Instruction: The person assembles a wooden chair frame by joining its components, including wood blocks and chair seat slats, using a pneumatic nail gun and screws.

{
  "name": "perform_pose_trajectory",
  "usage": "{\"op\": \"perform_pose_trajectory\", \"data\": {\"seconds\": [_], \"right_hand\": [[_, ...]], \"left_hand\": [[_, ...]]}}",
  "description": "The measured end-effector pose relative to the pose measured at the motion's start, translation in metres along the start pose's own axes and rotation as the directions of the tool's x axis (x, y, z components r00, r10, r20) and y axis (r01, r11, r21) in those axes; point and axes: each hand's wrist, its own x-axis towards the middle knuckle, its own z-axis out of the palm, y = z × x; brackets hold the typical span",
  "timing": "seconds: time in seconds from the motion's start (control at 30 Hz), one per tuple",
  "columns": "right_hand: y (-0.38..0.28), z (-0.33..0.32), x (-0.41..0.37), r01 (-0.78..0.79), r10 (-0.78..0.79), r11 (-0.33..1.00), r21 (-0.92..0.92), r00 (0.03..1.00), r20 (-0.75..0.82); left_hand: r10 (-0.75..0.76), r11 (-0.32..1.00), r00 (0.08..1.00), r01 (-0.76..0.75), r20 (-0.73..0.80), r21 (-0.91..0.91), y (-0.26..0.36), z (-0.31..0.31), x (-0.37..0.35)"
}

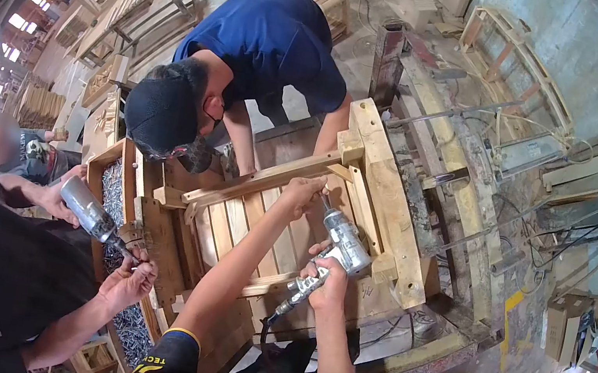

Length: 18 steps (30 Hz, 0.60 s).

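We count two power drivers (346, 245), one wooden frame (387, 189). Our right hand (327, 280) grips one, nose at eleven o'clock; left hand (302, 196) reaches toward one o'clock, fingertips pinched, contents unclear.

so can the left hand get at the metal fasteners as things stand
Probably not freely: a co-worker's driver and the co-worker's hand cross over the metal fasteners, though the left hand may reach the uncovered near end.
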Motion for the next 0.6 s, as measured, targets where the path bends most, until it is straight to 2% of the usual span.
{"op": "perform_pose_trajectory", "data": {"seconds": [0.13,0.27,0.33,0.43,0.47,0.57,0.6], "right_hand": [[0.002,0.0,0.005,0.03,-0.03,1.0,-0.005,0.999,-0.024],[0.006,-0.002,0.008,0.058,-0.058,0.998,-0.001,0.998,-0.032],[0.006,-0.003,0.01,0.063,-0.063,0.998,-0.005,0.997,-0.033],[0.006,-0.001,0.014,0.067,-0.066,0.998,0.012,0.996,-0.062],[0.008,0.001,0.016,0.074,-0.071,0.997,0.037,0.994,-0.081],[0.011,0.006,0.025,0.098,-0.088,0.992,0.076,0.988,-0.127],[0.011,0.007,0.027,0.099,-0.086,0.991,0.095,0.988,-0.132]], "left_hand": [[-0.016,1.0,0.996,0.016,-0.082,-0.006,-0.006,0.004,0.006],[0.02,0.999,0.999,-0.021,-0.025,-0.043,-0.008,0.002,0.014],[0.011,1.0,0.998,-0.011,-0.055,0.0,-0.003,0.006,0.013],[0.089,0.996,0.982,-0.087,-0.166,0.019,-0.017,0.015,0.027],[0.107,0.992,0.973,-0.12,-0.202,-0.051,-0.02,0.024,0.023],[0.152,0.974,0.972,-0.177,-0.177,-0.139,-0.021,0.042,0.021],[0.152,0.978,0.982,-0.166,-0.113,-0.124,-0.02,0.038,0.024]]}}
